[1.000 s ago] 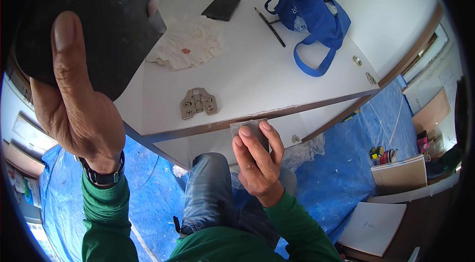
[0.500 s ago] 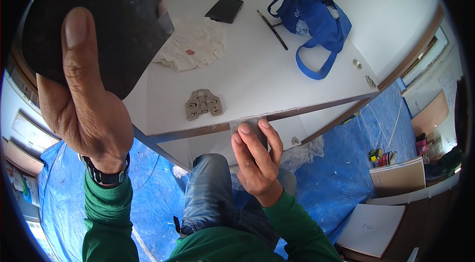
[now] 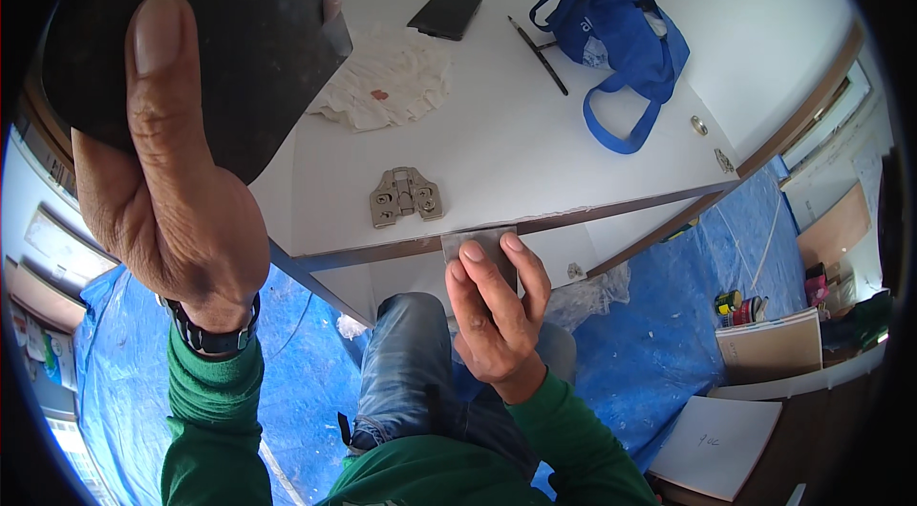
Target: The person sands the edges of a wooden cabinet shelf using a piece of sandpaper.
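My left hand point(image 3: 186, 191) is raised at the left, gripping a large dark flat plate point(image 3: 239, 47) with the thumb along its near face. At the shelf's front edge point(image 3: 621, 209), my right hand point(image 3: 499, 315) presses a thin grey flat scraper point(image 3: 478, 240) against the wood with its fingertips. A rough, whitish ragged line runs along the edge's top corner, to the right of the scraper. Just behind the edge, a metal cabinet hinge point(image 3: 406, 196) lies on the white shelf point(image 3: 497, 133).
Farther back are a crumpled off-white cloth point(image 3: 401, 86), a black flat case point(image 3: 447, 13), a black pen point(image 3: 540, 57) and a blue fabric bag point(image 3: 621, 38). Small metal fittings point(image 3: 723, 160) sit near the shelf's right end. Blue sheeting point(image 3: 630, 344) covers the floor; boxes and cans point(image 3: 737, 308) stand right.
The view has shifted slightly, so the shelf and its things appear farther right. My left hand and the dark plate are a little higher. The right hand sits slightly farther left along the edge.
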A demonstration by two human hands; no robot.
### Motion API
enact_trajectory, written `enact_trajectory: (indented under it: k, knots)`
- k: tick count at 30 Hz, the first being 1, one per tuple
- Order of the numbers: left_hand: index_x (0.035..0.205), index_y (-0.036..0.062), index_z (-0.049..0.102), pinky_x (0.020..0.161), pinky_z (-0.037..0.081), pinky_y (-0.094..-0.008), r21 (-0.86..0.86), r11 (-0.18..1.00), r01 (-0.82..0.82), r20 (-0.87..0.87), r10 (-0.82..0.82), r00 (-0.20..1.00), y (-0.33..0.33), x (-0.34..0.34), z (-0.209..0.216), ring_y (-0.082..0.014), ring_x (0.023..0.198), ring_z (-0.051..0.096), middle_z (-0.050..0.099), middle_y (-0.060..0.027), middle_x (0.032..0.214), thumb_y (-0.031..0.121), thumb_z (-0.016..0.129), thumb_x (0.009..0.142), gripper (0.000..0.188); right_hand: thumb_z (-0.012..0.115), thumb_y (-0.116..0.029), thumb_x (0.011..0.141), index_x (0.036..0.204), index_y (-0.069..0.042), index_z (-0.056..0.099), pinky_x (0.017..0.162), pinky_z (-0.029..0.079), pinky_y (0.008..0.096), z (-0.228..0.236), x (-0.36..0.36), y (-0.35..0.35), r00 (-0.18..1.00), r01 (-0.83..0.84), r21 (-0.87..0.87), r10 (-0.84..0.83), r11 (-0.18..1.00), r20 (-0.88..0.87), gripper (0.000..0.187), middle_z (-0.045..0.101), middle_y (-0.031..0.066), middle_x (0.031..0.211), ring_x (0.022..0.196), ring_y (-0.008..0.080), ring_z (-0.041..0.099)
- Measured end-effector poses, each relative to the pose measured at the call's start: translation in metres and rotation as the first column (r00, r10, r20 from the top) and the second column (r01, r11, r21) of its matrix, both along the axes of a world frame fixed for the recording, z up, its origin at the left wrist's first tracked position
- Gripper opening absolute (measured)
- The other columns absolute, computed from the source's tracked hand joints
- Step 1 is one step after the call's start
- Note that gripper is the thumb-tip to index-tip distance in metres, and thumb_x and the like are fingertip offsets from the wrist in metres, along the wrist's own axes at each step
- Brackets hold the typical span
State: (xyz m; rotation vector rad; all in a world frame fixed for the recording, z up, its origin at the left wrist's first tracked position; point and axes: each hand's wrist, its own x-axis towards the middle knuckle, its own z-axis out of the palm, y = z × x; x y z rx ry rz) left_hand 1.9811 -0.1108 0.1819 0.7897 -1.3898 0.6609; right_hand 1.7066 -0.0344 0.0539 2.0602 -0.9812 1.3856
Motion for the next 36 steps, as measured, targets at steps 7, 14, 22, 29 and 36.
enact_trajectory:
  k: [7, 14, 22, 29, 36]
  knots:
    - [0.126, 0.0065, 0.074, 0.12, 0.04, -0.0441, -0.034, 0.985, 0.167, -0.091, -0.17, 0.981, -0.003, -0.011, 0.001, -0.0299, 0.136, 0.058, 0.067, -0.0176, 0.137, 0.021, 0.045, 0.11, 0.036, 0.081, -0.01, 0.087, 0.109, -0.009, 0.08, 0.105, 0.047, 0.0468, -0.004, 0.004, 0.008, 0.998, 0.052, 0.062, -0.054, 0.997, 0.042, 0.022, 0.071, 0.0048, 0.132, 0.13, 0.0339, 0.058]
    - [0.125, 0.0065, 0.075, 0.121, 0.038, -0.0455, -0.03, 0.989, 0.146, -0.133, -0.149, 0.98, -0.003, -0.016, 0.003, -0.0297, 0.135, 0.059, 0.068, -0.0174, 0.135, 0.024, 0.047, 0.11, 0.036, 0.082, -0.012, 0.086, 0.11, -0.012, 0.08, 0.106, 0.045, 0.0471, -0.008, 0.011, 0.002, 0.995, 0.097, 0.022, -0.098, 0.995, 0.018, 0.023, 0.071, 0.0033, 0.131, 0.132, 0.0326, 0.057]
    - [0.122, 0.0074, 0.076, 0.121, 0.039, -0.0457, -0.053, 0.986, 0.157, -0.087, -0.161, 0.983, -0.006, -0.01, 0.002, -0.0294, 0.134, 0.06, 0.069, -0.0168, 0.134, 0.023, 0.048, 0.11, 0.034, 0.08, -0.012, 0.088, 0.109, -0.013, 0.08, 0.106, 0.044, 0.0464, -0.008, 0.017, 0.001, 0.994, 0.102, 0.014, -0.102, 0.995, 0.027, 0.021, 0.072, 0.0022, 0.131, 0.132, 0.0305, 0.057]
    - [0.13, 0.0002, 0.07, 0.123, 0.037, -0.0403, 0.036, 0.951, 0.307, -0.331, -0.278, 0.902, 0.01, -0.061, 0.013, -0.0282, 0.136, 0.058, 0.066, -0.0186, 0.138, 0.021, 0.049, 0.109, 0.036, 0.075, -0.005, 0.091, 0.11, -0.005, 0.077, 0.1, 0.05, 0.0428, 0.01, -0.029, 0.03, 0.975, -0.048, 0.263, -0.012, 0.964, 0.223, 0.018, 0.072, 0.0113, 0.125, 0.113, 0.0314, 0.068]
    - [0.128, -0.0039, 0.069, 0.121, 0.04, -0.0437, 0.009, 0.983, 0.186, -0.168, -0.181, 0.969, 0.003, -0.022, 0.008, -0.0304, 0.132, 0.061, 0.066, -0.0229, 0.134, 0.018, 0.041, 0.112, 0.039, 0.068, -0.001, 0.097, 0.111, 0.004, 0.066, 0.079, 0.06, 0.0369, -0.008, -0.11, 0.001, 0.17, -0.556, 0.045, 0.06, 0.83, 0.984, 0.015, 0.07, 0.0111, 0.103, 0.095, 0.0179, 0.069]
